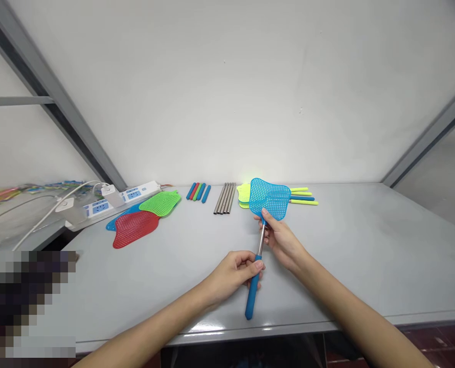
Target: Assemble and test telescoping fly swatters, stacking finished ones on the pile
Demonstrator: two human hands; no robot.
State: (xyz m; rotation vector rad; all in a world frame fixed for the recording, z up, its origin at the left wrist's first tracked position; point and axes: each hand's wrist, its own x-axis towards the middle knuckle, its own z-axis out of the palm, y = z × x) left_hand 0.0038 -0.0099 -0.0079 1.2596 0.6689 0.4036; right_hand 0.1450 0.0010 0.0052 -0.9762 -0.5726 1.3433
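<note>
A blue fly swatter (270, 198) with a metal rod and a blue grip is held between my two hands, above the grey table (350, 266). My left hand (238, 271) is closed round the upper end of the blue grip. With thumb and fingers, my right hand (277, 236) pinches the neck, where the perforated blue head meets the rod. Behind that head lie several swatters, with a yellow head (243, 196) and yellow and blue handles (303, 198) showing; the rest of them is covered.
Bare metal rods (224, 198) and coloured grips (198, 191) lie near the wall. Green (160, 203), red (135, 229) and blue swatter heads overlap at the left. Behind them are power strips (112, 200) with white cables. A blurred-out patch covers the lower left corner.
</note>
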